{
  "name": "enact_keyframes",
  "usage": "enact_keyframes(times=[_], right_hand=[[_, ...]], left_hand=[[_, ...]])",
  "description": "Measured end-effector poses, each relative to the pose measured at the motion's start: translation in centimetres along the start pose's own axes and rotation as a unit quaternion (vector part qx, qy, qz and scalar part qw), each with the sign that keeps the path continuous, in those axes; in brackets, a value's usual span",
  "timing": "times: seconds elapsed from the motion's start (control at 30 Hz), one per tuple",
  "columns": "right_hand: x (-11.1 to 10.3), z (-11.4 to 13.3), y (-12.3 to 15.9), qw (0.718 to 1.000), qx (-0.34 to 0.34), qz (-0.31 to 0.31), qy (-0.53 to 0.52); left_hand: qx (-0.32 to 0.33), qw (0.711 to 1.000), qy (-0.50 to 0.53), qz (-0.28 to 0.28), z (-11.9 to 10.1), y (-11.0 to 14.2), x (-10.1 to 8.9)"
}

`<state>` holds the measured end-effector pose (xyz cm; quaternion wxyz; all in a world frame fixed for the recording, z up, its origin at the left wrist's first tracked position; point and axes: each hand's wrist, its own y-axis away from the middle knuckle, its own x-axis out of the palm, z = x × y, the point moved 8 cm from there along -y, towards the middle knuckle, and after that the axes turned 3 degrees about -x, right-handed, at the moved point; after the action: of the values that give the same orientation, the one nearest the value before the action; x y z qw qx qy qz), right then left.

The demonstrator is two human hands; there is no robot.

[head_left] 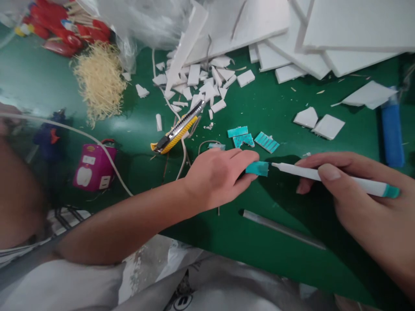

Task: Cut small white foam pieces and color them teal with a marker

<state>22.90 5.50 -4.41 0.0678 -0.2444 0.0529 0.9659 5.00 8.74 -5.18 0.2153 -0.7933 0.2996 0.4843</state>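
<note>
Between the thumb and fingers of my left hand point(220, 177) is a small teal foam piece point(258, 168), its right end sticking out. My right hand point(353, 194) grips a white marker pen point(301, 172) with a teal end; its tip points left and sits at or very near the foam piece's edge. Just beyond my left hand lie several other teal pieces: a plain strip point(237, 131), a dotted notched one point(244, 141) and one with dark stripes point(266, 142). A thin grey rod point(283, 229) rests on the green table below both hands.
A yellow box cutter point(178, 131) lies beside a heap of white foam scraps point(207, 84). White foam sheets point(356, 26) are stacked at the back right. At left are a purple power adapter point(95, 167) with a white cable, straw-coloured sticks point(99, 82), and another person's arm point(19, 185).
</note>
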Motion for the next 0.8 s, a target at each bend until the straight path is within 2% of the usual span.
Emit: enact_keyframes(times=[0.4, 0.6, 0.8], right_hand=[[0.05, -0.23, 0.27, 1.0, 0.003, 0.02, 0.0], [-0.23, -0.08, 0.23, 1.0, 0.011, -0.007, 0.023], [0.23, -0.19, 0.03, 0.999, 0.012, 0.023, 0.022]], left_hand=[[0.012, 1.0, -0.012, -0.003, -0.13, -0.04, -0.09], [0.011, 1.0, -0.012, -0.006, -0.17, -0.05, -0.15], [0.009, 1.0, -0.016, -0.004, -0.12, -0.06, -0.02]])
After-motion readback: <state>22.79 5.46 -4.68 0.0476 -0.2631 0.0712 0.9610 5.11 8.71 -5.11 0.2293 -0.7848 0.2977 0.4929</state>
